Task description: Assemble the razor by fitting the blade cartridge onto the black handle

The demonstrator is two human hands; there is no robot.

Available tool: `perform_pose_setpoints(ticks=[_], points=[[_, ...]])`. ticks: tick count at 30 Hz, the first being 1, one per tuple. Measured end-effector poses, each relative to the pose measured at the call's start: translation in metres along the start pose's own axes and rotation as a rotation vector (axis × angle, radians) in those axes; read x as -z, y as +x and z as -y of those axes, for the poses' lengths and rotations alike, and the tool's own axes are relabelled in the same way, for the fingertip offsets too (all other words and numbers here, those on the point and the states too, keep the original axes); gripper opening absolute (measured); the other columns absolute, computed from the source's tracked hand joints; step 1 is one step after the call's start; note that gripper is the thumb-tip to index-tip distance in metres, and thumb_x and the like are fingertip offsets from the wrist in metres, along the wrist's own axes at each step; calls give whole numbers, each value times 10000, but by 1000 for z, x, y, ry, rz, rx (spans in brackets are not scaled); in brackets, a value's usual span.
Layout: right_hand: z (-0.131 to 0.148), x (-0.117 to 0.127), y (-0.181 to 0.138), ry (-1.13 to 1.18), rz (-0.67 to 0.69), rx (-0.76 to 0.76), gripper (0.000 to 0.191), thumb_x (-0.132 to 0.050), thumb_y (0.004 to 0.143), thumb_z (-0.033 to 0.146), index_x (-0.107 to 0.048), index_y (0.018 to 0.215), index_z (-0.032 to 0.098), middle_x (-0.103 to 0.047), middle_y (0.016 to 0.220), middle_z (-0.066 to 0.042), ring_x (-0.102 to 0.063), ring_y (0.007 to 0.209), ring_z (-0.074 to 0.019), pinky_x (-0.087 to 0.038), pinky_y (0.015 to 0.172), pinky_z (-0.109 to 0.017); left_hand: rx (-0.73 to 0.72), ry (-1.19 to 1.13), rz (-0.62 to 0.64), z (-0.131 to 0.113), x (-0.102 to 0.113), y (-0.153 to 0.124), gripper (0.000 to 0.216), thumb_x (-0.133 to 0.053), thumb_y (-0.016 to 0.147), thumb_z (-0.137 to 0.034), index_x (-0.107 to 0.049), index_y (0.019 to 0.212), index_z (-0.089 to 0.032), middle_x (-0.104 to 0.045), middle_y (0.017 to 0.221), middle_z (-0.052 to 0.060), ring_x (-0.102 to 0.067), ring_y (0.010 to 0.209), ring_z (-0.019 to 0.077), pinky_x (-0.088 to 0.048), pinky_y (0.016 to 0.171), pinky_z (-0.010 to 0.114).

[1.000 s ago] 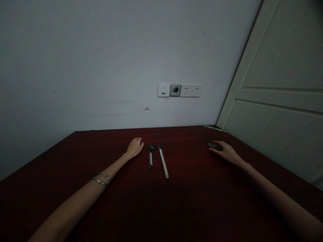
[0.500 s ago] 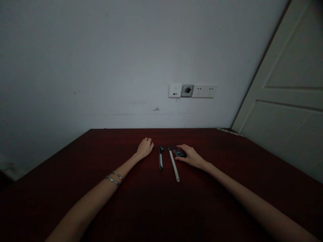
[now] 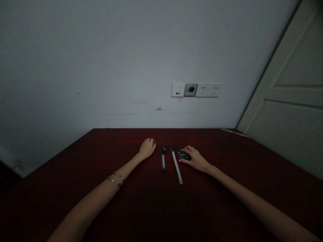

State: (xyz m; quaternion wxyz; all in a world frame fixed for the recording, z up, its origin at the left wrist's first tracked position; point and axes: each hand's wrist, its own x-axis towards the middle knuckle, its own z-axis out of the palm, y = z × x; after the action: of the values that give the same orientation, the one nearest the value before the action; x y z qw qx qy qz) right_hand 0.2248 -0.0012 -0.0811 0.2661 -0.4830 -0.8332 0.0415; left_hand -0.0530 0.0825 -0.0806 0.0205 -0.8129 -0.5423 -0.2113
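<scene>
My left hand (image 3: 147,148) rests on the dark red table (image 3: 75,188) with its fingers curled under, holding nothing that shows. Just right of it lies a short black-and-white tool (image 3: 163,159), and beside that a long thin white stick (image 3: 177,166). My right hand (image 3: 194,158) lies on the table right of the stick, its fingers over a small dark object (image 3: 183,155) that they hold against the tabletop. Two thin bangles (image 3: 115,178) circle my left forearm.
A pale wall rises behind the table, with a row of sockets (image 3: 196,90) above its far edge. A white door (image 3: 290,111) stands at the right. A thin strip (image 3: 233,132) lies at the table's far right corner.
My right hand has brought the small dark object from the table's right side to just beside the white stick. The left hand has stayed put. The view has shifted.
</scene>
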Motion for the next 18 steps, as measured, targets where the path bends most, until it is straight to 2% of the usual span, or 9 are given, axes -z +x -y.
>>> perform_pose_setpoints(ticks=[9, 12, 15, 18], points=[[-5, -3, 0, 38, 13, -4, 545, -569, 727, 559, -534, 1176, 252, -521, 1105, -101, -510, 1023, -275, -413, 871, -463, -5, -6, 7, -1, 1, -2, 229, -335, 883, -254, -523, 946, -140, -554, 1007, 120, -509, 971, 212, -382, 845, 324], [-9, 0, 2, 83, -17, -20, 490, -518, 783, 515, -515, 1191, 244, -521, 1122, -93, -507, 1051, -258, -415, 900, -440, -1, 15, 14, -1, 1, -1, 227, -340, 879, -249, -521, 964, -140, -554, 1020, 120, -508, 975, 213, -380, 845, 325], [-24, 8, 4, 80, -87, -33, 383, -401, 867, 426, -540, 1154, 214, -541, 1116, -98, -510, 1066, -235, -404, 942, -415, -6, 38, 14, -1, 0, -1, 220, -356, 867, -231, -518, 981, -135, -555, 1020, 125, -510, 970, 217, -381, 845, 327], [-50, 15, 3, -12, -128, -48, 360, -369, 877, 369, -566, 1122, 194, -561, 1132, -109, -506, 1090, -246, -384, 975, -433, -13, 35, 7, -1, 0, -1, 210, -372, 851, -196, -519, 985, -128, -555, 1027, 135, -504, 986, 220, -373, 865, 331]])
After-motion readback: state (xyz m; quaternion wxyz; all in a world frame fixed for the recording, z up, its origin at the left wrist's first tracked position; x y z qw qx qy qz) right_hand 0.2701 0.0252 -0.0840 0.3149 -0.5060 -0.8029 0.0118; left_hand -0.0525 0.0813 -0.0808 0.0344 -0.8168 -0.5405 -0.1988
